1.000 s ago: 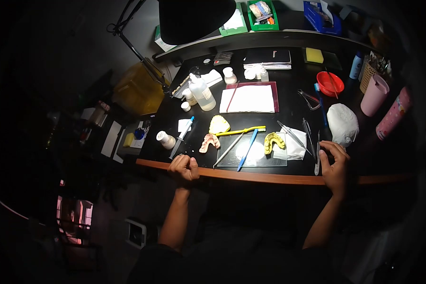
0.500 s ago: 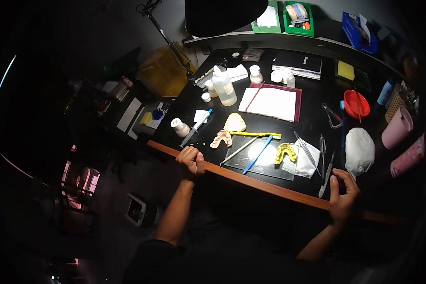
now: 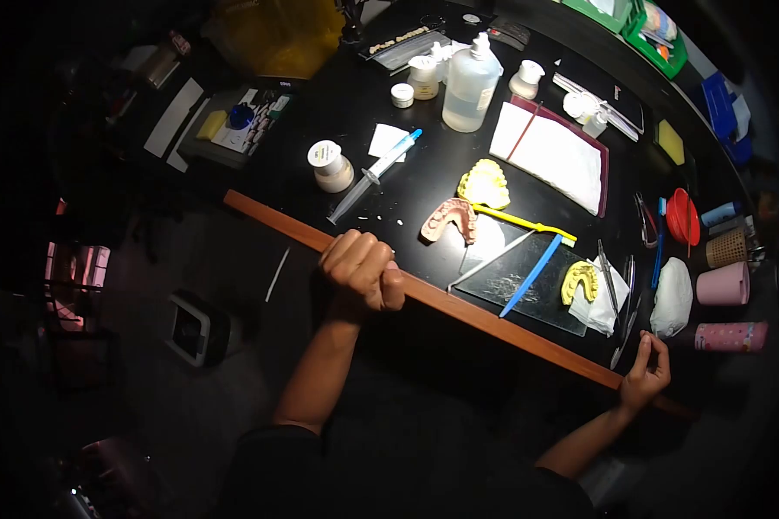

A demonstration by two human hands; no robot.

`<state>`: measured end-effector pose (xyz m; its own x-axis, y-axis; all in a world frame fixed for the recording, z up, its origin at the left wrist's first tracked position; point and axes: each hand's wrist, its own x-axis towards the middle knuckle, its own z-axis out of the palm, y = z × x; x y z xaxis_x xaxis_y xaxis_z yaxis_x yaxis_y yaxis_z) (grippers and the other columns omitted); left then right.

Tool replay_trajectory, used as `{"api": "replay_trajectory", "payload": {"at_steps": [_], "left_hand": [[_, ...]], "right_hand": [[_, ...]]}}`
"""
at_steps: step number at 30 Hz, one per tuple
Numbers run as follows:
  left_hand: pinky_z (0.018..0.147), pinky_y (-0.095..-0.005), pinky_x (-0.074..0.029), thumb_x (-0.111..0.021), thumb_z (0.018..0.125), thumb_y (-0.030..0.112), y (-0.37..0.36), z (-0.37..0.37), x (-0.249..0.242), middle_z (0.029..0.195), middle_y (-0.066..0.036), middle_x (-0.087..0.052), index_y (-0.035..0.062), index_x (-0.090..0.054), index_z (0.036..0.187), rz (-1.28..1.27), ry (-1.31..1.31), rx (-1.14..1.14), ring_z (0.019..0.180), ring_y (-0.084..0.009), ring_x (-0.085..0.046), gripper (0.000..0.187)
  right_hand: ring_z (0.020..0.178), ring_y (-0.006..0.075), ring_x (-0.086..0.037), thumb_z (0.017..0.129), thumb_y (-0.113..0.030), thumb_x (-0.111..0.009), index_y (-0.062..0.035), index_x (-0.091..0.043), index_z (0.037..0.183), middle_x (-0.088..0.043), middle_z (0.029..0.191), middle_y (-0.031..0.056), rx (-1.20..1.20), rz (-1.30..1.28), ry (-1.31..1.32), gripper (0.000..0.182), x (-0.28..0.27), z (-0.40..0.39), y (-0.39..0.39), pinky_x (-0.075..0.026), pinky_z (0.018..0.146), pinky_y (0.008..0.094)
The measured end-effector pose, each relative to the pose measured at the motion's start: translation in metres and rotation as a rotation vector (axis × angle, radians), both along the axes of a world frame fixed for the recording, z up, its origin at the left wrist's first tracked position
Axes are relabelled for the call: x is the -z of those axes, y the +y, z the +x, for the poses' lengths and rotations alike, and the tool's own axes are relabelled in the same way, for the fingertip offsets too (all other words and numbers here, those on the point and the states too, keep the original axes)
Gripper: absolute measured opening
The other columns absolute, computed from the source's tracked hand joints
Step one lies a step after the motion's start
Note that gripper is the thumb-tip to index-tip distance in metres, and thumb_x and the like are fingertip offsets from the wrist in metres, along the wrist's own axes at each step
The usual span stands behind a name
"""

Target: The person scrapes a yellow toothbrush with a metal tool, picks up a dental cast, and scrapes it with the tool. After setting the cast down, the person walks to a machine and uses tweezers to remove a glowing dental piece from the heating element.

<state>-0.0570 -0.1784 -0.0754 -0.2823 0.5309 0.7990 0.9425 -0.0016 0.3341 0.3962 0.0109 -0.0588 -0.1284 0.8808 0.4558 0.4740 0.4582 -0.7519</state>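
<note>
Closed in a fist, my left hand [image 3: 363,270] is at the wooden front edge [image 3: 294,230] of the black table; anything inside it is hidden. Beyond it lie a syringe [image 3: 376,176] with a blue tip and a pinkish dental cast [image 3: 452,220]. My right hand [image 3: 646,374] is at the edge's right end, thumb and forefinger curled together; I cannot make out anything between them. Near it are a white cloth-like bundle [image 3: 672,298], metal instruments [image 3: 629,322] and a yellow horseshoe-shaped dental cast [image 3: 580,281]. A yellow toothbrush [image 3: 524,222] and a blue-handled one [image 3: 532,275] lie mid-table.
A full yellow cast [image 3: 485,183], a squeeze bottle [image 3: 472,91] and a small jar [image 3: 331,167] stand further back. White paper [image 3: 550,151] lies on a maroon folder. A red bowl [image 3: 682,216] and pink cup [image 3: 724,284] are at right. A thin white stick [image 3: 277,274] shows over the floor.
The view has shifted and come closer to the table. My left hand stays fisted by the edge; my right thumb and forefinger have drawn together. The white stick has appeared left of the table.
</note>
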Motion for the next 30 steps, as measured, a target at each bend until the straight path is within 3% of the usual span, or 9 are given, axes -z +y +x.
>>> {"api": "replay_trajectory", "payload": {"at_steps": [7, 13, 18, 20, 24, 27, 28, 29, 30], "left_hand": [[0.047, -0.0355, -0.035, -0.057, 0.077, 0.020, -0.004, -0.006, -0.005, 0.055, -0.004, -0.037, 0.0101, -0.043, 0.057, -0.036, 0.019, 0.046, 0.048, -0.0205, -0.040, 0.026], [0.047, -0.0341, -0.025, -0.062, 0.080, 0.018, 0.001, -0.009, -0.004, 0.055, -0.001, -0.031, 0.0152, -0.033, 0.056, 0.018, 0.019, 0.063, 0.046, -0.0167, -0.034, 0.038], [0.048, -0.0330, -0.025, -0.067, 0.081, 0.018, -0.003, -0.012, -0.014, 0.056, 0.001, -0.033, 0.0177, -0.035, 0.057, -0.068, -0.082, 0.123, 0.048, -0.0146, -0.036, 0.040], [0.049, -0.0324, -0.027, -0.069, 0.081, 0.019, -0.007, -0.012, -0.017, 0.059, 0.002, -0.036, 0.0185, -0.039, 0.058, -0.130, -0.174, 0.161, 0.050, -0.0138, -0.039, 0.038], [0.050, -0.0303, -0.032, -0.076, 0.077, 0.020, -0.012, -0.008, -0.013, 0.066, 0.003, -0.041, 0.0176, -0.047, 0.062, -0.075, -0.363, 0.279, 0.055, -0.0114, -0.046, 0.033], [0.051, -0.0293, -0.034, -0.076, 0.076, 0.019, -0.017, -0.014, -0.022, 0.066, 0.002, -0.042, 0.0150, -0.048, 0.063, -0.127, -0.474, 0.358, 0.058, -0.0112, -0.049, 0.031], [0.051, -0.0292, -0.034, -0.075, 0.077, 0.019, -0.018, -0.012, -0.018, 0.066, 0.002, -0.042, 0.0145, -0.048, 0.064, -0.112, -0.508, 0.378, 0.059, -0.0116, -0.049, 0.030], [0.052, -0.0290, -0.035, -0.075, 0.078, 0.018, -0.017, -0.010, -0.018, 0.066, 0.002, -0.042, 0.0141, -0.049, 0.064, -0.092, -0.536, 0.404, 0.059, -0.0120, -0.049, 0.030], [0.054, -0.0318, -0.041, -0.073, 0.080, 0.016, -0.016, -0.011, -0.024, 0.065, 0.001, -0.042, 0.0123, -0.051, 0.065, -0.040, -0.626, 0.423, 0.059, -0.0160, -0.052, 0.027]], "right_hand": [[0.094, 0.0146, -0.070, 0.106, -0.011, -0.068, 0.0059, -0.075, 0.103, -0.078, 0.099, 0.0097, 0.241, 0.114, -0.271, 0.018, 0.009, 0.006, 0.006, -0.055, 0.090, 0.0300], [0.085, 0.0162, -0.071, 0.104, -0.014, -0.070, 0.0042, -0.075, 0.097, -0.078, 0.090, 0.0106, 0.418, 0.130, -0.371, 0.020, -0.004, -0.016, -0.001, -0.055, 0.081, 0.0320], [0.085, 0.0168, -0.070, 0.107, -0.014, -0.068, 0.0056, -0.073, 0.100, -0.077, 0.092, 0.0100, 0.393, 0.134, -0.395, 0.021, 0.002, 0.002, 0.007, -0.055, 0.083, 0.0321], [0.086, 0.0182, -0.068, 0.107, -0.017, -0.069, 0.0064, -0.074, 0.104, -0.076, 0.093, 0.0117, 0.418, 0.141, -0.569, 0.024, -0.005, 0.004, 0.001, -0.055, 0.084, 0.0333], [0.094, 0.0239, -0.069, 0.113, -0.025, -0.058, 0.0058, -0.069, 0.112, -0.075, 0.102, 0.0164, 0.295, 0.080, -0.618, 0.033, -0.008, 0.027, 0.009, -0.054, 0.089, 0.0371], [0.090, 0.0411, -0.064, 0.115, -0.027, -0.052, 0.0083, -0.065, 0.107, -0.068, 0.099, 0.0243, 0.276, 0.133, -0.706, 0.038, -0.002, 0.045, 0.018, -0.052, 0.085, 0.0461], [0.089, 0.0349, -0.064, 0.113, -0.028, -0.058, 0.0063, -0.064, 0.103, -0.068, 0.098, 0.0223, 0.293, 0.131, -0.589, 0.037, 0.004, 0.036, 0.016, -0.051, 0.082, 0.0440], [0.082, 0.0443, -0.064, 0.108, -0.021, -0.061, 0.0081, -0.069, 0.098, -0.070, 0.091, 0.0264, 0.288, 0.227, -0.746, 0.032, -0.022, -0.024, -0.010, -0.053, 0.077, 0.0517], [0.090, 0.0455, -0.065, 0.110, -0.023, -0.060, 0.0070, -0.070, 0.103, -0.070, 0.098, 0.0270, 0.324, 0.227, -0.822, 0.033, -0.017, -0.009, -0.006, -0.053, 0.083, 0.0526]]}}
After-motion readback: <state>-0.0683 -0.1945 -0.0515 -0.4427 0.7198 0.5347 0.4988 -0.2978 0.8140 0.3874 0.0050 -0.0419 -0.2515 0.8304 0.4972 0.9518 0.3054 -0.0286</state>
